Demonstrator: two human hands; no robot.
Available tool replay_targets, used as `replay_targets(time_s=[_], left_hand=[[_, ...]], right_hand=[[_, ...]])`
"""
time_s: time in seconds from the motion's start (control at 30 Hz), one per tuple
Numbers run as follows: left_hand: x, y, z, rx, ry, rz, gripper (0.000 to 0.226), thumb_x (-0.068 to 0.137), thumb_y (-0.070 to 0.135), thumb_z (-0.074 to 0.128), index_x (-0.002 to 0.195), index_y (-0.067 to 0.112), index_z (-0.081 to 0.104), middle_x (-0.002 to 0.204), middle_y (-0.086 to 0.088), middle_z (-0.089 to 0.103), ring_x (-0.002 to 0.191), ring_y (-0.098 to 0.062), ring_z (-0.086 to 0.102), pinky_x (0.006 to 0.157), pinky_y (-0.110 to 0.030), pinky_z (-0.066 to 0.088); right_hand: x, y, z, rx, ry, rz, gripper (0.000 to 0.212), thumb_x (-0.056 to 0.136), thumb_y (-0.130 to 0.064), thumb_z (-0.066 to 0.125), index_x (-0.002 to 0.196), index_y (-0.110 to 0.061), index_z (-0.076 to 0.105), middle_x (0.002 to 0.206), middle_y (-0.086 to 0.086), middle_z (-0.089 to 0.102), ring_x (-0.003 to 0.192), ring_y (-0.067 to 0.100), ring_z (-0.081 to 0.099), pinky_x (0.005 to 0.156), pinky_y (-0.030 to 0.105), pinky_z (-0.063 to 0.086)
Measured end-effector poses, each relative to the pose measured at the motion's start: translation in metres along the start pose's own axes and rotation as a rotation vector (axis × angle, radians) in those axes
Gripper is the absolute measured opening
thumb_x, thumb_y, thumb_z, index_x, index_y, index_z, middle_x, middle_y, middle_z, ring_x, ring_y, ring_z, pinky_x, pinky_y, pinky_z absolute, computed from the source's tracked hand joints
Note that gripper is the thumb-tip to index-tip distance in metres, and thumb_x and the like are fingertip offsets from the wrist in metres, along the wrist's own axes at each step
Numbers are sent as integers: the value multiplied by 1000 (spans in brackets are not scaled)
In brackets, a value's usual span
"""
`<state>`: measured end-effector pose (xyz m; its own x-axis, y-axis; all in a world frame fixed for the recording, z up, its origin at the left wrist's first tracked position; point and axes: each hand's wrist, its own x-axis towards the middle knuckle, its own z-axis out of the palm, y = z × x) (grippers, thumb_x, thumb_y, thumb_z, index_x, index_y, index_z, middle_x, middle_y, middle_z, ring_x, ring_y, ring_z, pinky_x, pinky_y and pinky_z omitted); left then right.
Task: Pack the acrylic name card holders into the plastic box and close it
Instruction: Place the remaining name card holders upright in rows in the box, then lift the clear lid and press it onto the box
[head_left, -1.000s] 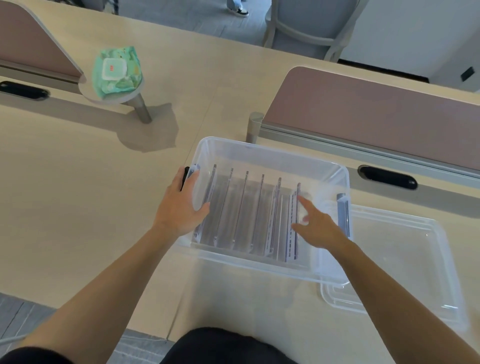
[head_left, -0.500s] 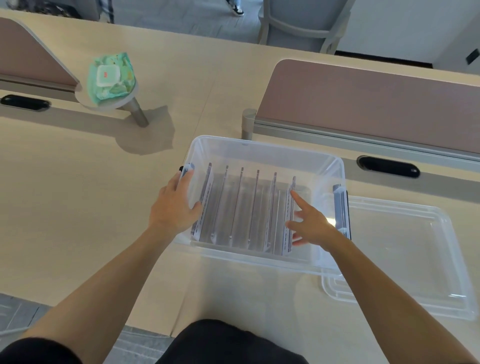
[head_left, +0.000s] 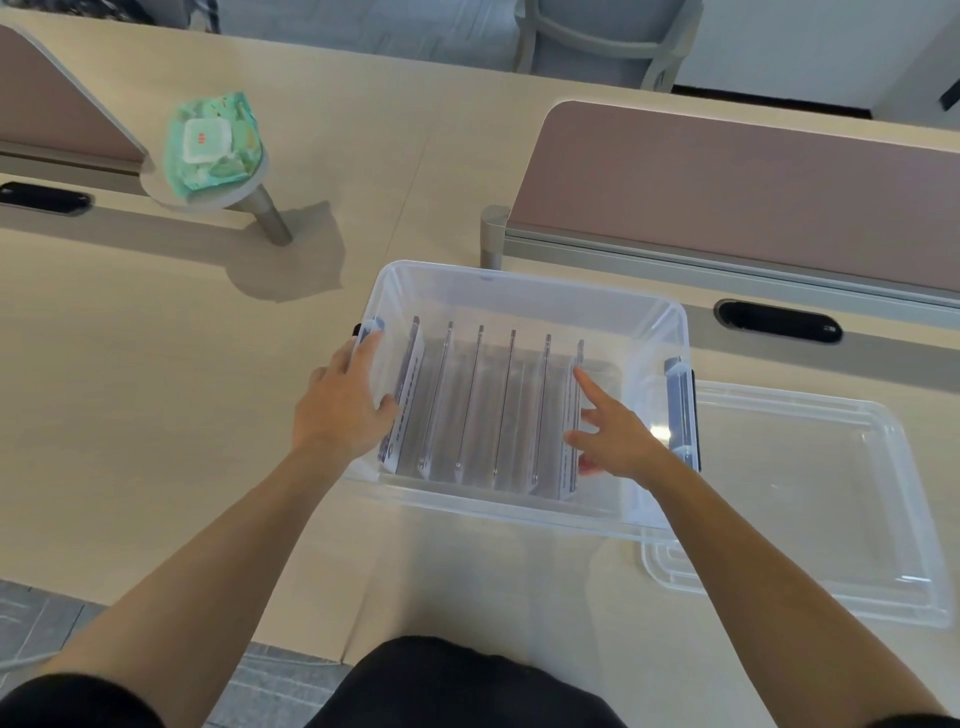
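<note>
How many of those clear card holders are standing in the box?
6, upright in a row inside the box: at and. The right hand touches the last; clear plastic may hide more.

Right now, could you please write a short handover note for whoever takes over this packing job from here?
Left hand: open, resting on the plastic box's left wall by the latch.
Right hand: open inside the box, index finger touching the rightmost of the acrylic holders.
Done: six holders stand on edge in a row in the box.
Left: the lid lies on the desk to the right, partly under the box; fit it and close the latches.
</note>
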<state>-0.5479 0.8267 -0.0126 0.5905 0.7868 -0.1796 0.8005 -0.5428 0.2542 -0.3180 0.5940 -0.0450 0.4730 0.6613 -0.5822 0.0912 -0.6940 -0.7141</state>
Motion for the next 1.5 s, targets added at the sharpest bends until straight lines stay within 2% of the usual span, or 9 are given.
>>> replay_targets(time_s=[0.2,0.33,0.47,0.57,0.67,0.87,1.03,1.27,1.5], left_hand=[[1,-1,2,-11,5,10,78,88,37,59,151,35,14,155,3,30,120,-35,44,83,-47,47],[-1,2,-1,-16,-14,12,78,87,41,58,152,32,16,156,-3,25,131,-37,32,98,-48,42],[-8,3,-9,115,126,158,71,83,45,58,145,22,31,148,-13,32,131,-41,28,106,-49,37],[-15,15,-10,66,212,269,65,81,43,61,139,16,44,145,-20,38,128,-45,34,106,-51,35],[-29,44,-12,-58,165,354,63,86,46,58,140,16,43,149,-19,37,135,-40,33,112,-48,28],[-65,111,-7,-299,5,559,57,92,41,56,142,19,41,147,-9,40,136,-29,38,111,-44,36],[-87,155,9,-481,-154,612,51,91,29,62,138,23,45,139,-5,45,129,-23,43,106,-38,37],[-111,272,35,-436,-131,715,35,93,23,59,128,20,58,127,-1,55,120,-17,49,100,-23,34],[-128,363,66,-270,-283,638,38,94,24,55,131,20,55,136,1,49,128,-16,46,107,-28,34]], right_hand=[[3,3,2,-3,-6,1,91,94,-11,63,153,-49,5,161,4,26,133,32,48,66,25,56],[-5,-3,2,-42,9,46,85,95,-19,62,153,-48,6,160,7,27,111,29,61,76,36,59],[-28,-35,3,-280,217,39,74,95,-41,58,155,-29,15,150,10,44,125,31,54,100,44,49],[-63,-60,-4,-329,360,-5,56,93,-44,60,143,-26,42,133,4,59,113,25,59,94,38,50],[-104,-66,-16,-432,463,-34,39,92,-43,62,127,-25,60,115,-4,67,106,21,59,86,32,45],[-168,-37,-49,-430,718,-13,30,91,-35,65,118,-22,65,98,-8,67,93,19,66,86,35,52],[-194,10,-82,-358,718,68,45,86,-44,70,124,-21,60,108,-4,67,94,19,61,83,34,51],[-206,104,-159,-332,653,90,39,88,-42,69,121,-22,64,110,-2,68,89,17,65,73,25,47],[-193,182,-230,-464,410,150,35,87,-46,65,117,-29,62,108,-7,68,98,15,62,89,35,52]])
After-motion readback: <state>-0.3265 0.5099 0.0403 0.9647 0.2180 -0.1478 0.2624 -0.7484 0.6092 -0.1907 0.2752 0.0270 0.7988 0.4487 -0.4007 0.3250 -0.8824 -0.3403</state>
